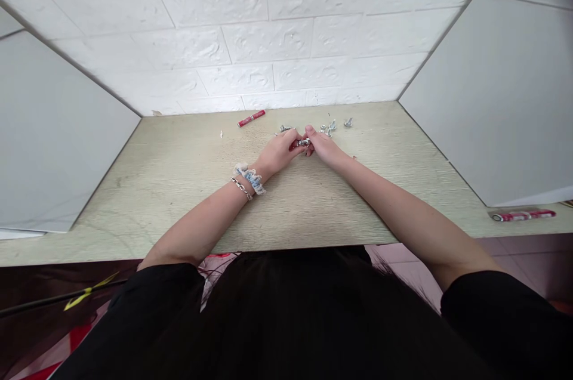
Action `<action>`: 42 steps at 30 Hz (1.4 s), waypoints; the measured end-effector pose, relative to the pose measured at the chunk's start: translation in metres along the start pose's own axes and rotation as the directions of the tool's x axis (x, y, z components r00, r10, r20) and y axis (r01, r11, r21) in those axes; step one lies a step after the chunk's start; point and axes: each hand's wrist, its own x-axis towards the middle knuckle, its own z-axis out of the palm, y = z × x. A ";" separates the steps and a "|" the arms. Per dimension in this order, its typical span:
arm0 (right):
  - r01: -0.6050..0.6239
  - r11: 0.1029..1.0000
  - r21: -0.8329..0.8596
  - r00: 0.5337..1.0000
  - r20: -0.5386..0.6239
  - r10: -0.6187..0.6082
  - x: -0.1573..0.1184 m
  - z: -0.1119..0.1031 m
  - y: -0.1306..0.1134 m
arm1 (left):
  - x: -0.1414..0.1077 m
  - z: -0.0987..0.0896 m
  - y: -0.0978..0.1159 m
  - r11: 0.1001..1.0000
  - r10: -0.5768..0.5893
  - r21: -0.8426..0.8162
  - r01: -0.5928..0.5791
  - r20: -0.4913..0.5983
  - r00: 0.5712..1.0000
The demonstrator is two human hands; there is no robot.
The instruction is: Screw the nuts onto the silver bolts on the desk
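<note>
Reaching in from the left, the left hand, wearing a chain and a scrunchie, is closing its thumb and fingers on one end of a bolt. Behind it, a loose bolt is lying on the table. The bolt in the grip is sitting between the two hands, just above the tabletop and well in from the front edge. Coming from the other side, the right hand is bringing its fingertips to the bolt's other end, thumb raised; the metal is so small here that I cannot tell whether those fingers are clamping it or only touching it.

Working this well is probably depending on the left hand acting as the fixed side, pinching firmly, while the right fingertips are doing any fine turning along the bolt's own line, lightly, so that nothing is binding. Handling it low over the table is also making sense, since a slipping part is then falling only a little way. Just beyond the right hand, small parts are lying close together, and a spare bolt is resting apart from them.

As for writing, the red stick is showing pale marks, and the far-right tube is carrying pale patches on red; neither is giving a readable word or brand.
</note>
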 end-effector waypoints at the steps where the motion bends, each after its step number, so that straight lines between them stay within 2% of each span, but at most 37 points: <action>1: -0.012 0.999 -0.036 1.000 -0.003 0.012 -0.001 0.001 -0.001 | 0.000 0.000 0.001 1.000 0.001 -0.002 -0.001 0.005 1.000; 7: -0.071 0.996 -0.061 0.996 -0.057 0.068 -0.005 0.003 -0.007 | -0.002 -0.001 0.003 1.000 0.012 0.005 -0.012 0.024 1.000; 13: -0.030 0.997 0.070 0.998 0.054 0.026 0.000 -0.003 -0.002 | -0.001 0.002 -0.002 1.000 0.018 0.001 -0.018 0.005 1.000; 18: 0.028 0.990 0.139 0.996 0.078 -0.039 0.003 -0.008 0.004 | 0.001 0.002 -0.002 1.000 -0.031 0.000 0.031 -0.019 0.999; 24: 0.033 0.981 0.192 0.994 0.098 -0.053 0.002 -0.009 0.002 | 0.002 0.002 -0.005 0.999 -0.034 0.001 0.034 -0.030 0.999; 31: 0.062 0.988 0.140 0.998 0.013 -0.064 0.001 -0.001 0.006 | -0.001 0.002 -0.003 0.999 0.028 0.032 -0.029 0.022 0.999; 37: 0.036 0.999 0.010 0.995 -0.095 -0.035 -0.003 0.004 0.004 | -0.001 0.001 -0.001 1.000 0.014 0.018 -0.014 0.013 1.000; 42: 0.050 0.998 -0.043 0.995 -0.089 -0.054 -0.003 0.003 0.003 | -0.001 0.001 -0.001 1.000 0.003 0.020 -0.003 0.011 1.000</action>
